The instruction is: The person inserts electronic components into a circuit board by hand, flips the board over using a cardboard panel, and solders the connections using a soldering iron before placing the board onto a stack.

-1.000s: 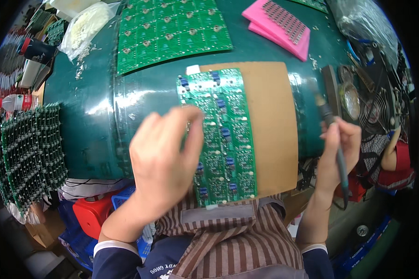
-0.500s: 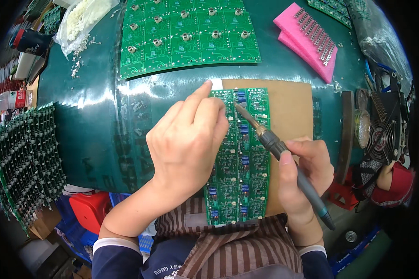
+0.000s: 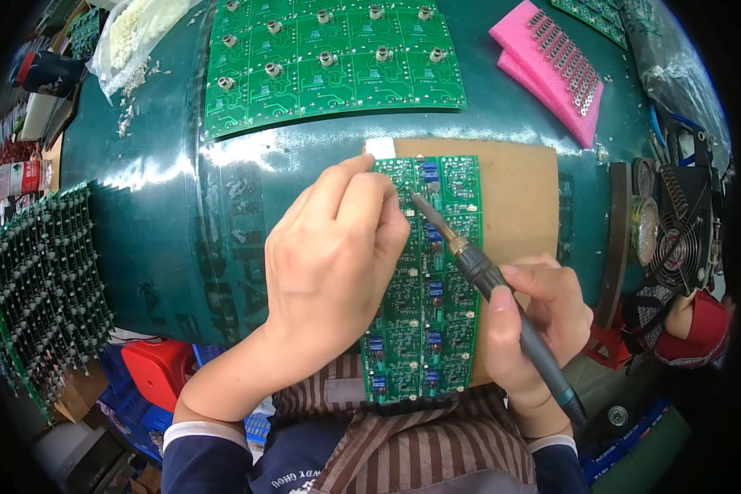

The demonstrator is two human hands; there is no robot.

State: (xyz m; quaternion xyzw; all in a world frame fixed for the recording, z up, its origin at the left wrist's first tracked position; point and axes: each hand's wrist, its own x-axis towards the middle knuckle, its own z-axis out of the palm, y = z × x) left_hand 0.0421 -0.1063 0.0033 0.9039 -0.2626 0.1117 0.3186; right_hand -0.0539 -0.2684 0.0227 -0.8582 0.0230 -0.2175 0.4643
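Hands on circuit board [image 3: 436, 329], soldering iron [image 3: 494, 284], pink foam [image 3: 543, 62] behind

Electronics assembly workshop. Evidence: green circuit boards [image 3: 329, 62] laid out on the green counter [image 3: 140, 206], stacked boards [image 3: 41, 288] at left, a soldering iron [image 3: 490, 284], pink foam [image 3: 547, 66] holding components, and a small fan [image 3: 683, 226].

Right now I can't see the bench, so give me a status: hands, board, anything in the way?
Left hand pressed on the green circuit board. Right hand gripping the soldering iron, tip at the board's upper part. Nothing blocking the tip.
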